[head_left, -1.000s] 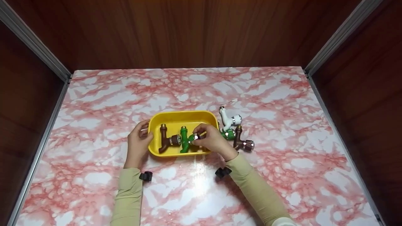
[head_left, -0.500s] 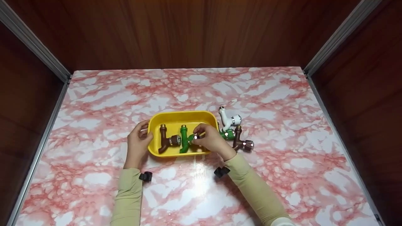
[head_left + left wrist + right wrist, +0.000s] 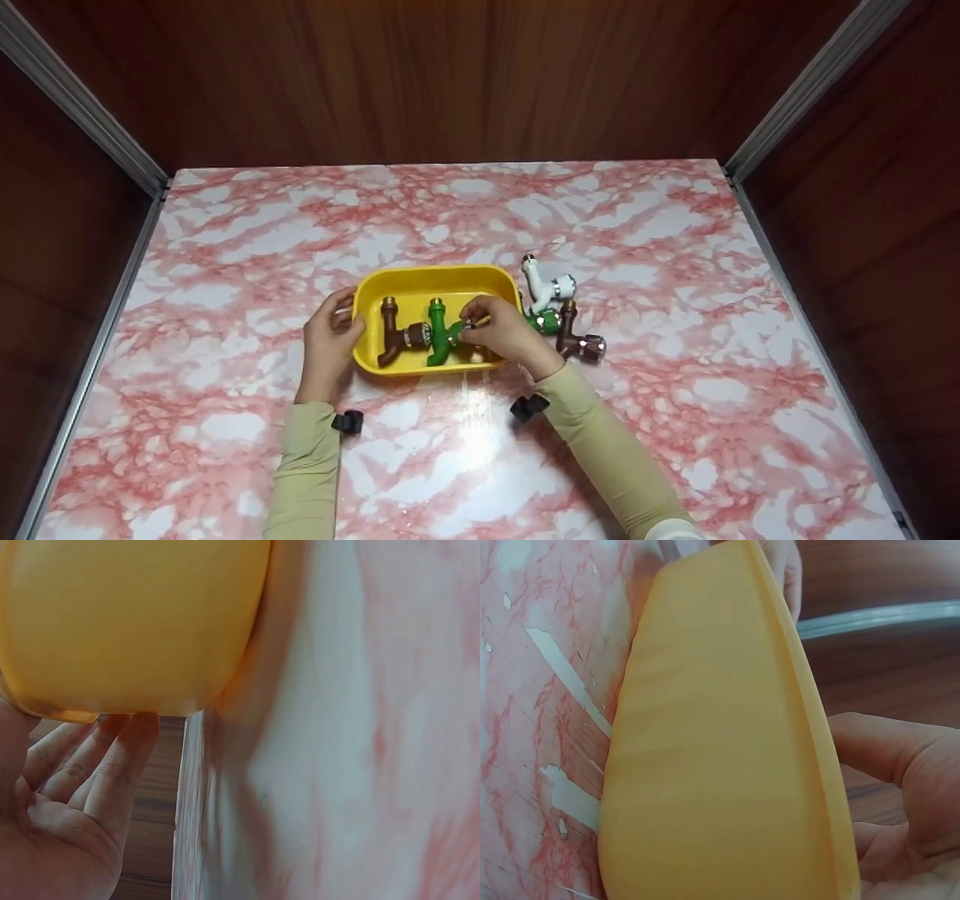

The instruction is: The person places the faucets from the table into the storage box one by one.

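A green tap [image 3: 437, 334] lies in the yellow plastic tub [image 3: 442, 279], its brass threaded end toward the far wall. My right hand [image 3: 499, 330] reaches over the tub's right part and pinches this tap's handle, which the fingers partly cover. To its left, a brown tap [image 3: 390, 334] lies in the tub the same way round. My left hand [image 3: 328, 337] holds the tub's left end, thumb at the rim; in the left wrist view its fingers [image 3: 124, 765] touch the outer wall. The right wrist view shows the tub's near side wall [image 3: 712, 742], which hides the right fingertips.
Outside the tub's right end lie a white tap [image 3: 544, 285], a second green tap [image 3: 546, 321] partly behind the hand, and a second brown tap [image 3: 574, 341]. The red-and-white marbled table [image 3: 450, 217] is walled by dark wood panels [image 3: 450, 82].
The green tap in the tub has shifted slightly left toward the brown tap, with my right hand still at its handle. My left hand and the tub stay put.
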Tool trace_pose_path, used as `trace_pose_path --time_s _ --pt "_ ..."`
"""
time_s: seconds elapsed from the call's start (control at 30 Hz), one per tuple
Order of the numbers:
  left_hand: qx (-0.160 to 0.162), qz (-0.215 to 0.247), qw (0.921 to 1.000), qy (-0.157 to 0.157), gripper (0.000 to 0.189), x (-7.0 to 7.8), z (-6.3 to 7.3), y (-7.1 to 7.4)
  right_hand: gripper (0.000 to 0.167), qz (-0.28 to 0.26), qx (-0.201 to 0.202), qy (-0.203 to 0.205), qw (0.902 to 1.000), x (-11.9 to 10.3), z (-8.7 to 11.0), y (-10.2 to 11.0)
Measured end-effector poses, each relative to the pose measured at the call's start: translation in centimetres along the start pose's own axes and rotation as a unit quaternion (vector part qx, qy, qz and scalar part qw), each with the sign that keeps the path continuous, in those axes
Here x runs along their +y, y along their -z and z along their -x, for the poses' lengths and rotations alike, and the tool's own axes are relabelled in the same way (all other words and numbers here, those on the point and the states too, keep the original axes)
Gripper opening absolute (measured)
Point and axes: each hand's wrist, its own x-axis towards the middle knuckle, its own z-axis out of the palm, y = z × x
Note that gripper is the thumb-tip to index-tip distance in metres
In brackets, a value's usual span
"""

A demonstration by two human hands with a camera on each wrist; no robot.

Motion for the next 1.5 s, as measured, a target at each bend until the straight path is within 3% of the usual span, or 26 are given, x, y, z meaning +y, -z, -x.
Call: trace_pose_path --time_s 0.2,0.37,0.6,0.8,1.5 --pt "0.002 -0.011 0.9999 0.002 0.043 0.45 0.1 -0.01 0.021 -0.022 0.002 -0.018 0.9996 -0.13 -0.13 0.04" --pt "0.003 -0.003 1.0 -0.003 0.043 0.17 0.01 0.01 0.034 -0.062 0.01 -0.043 0.9971 -0.29 -0.25 0.21" --pt "0.0 0.002 1.0 -0.003 0.043 0.09 -0.06 0.0 0.047 -0.138 0.001 -0.105 0.9848 -0.64 -0.6 0.34" --pt "0.001 0.002 1.0 -0.003 0.043 0.11 -0.05 -0.01 0.053 -0.174 -0.01 -0.124 0.9768 -0.63 -0.81 0.42" --pt "-0.004 0.006 1.0 -0.001 0.044 0.2 0.0 0.02 0.048 -0.246 -0.007 -0.109 0.9633 -0.66 -0.33 0.73"
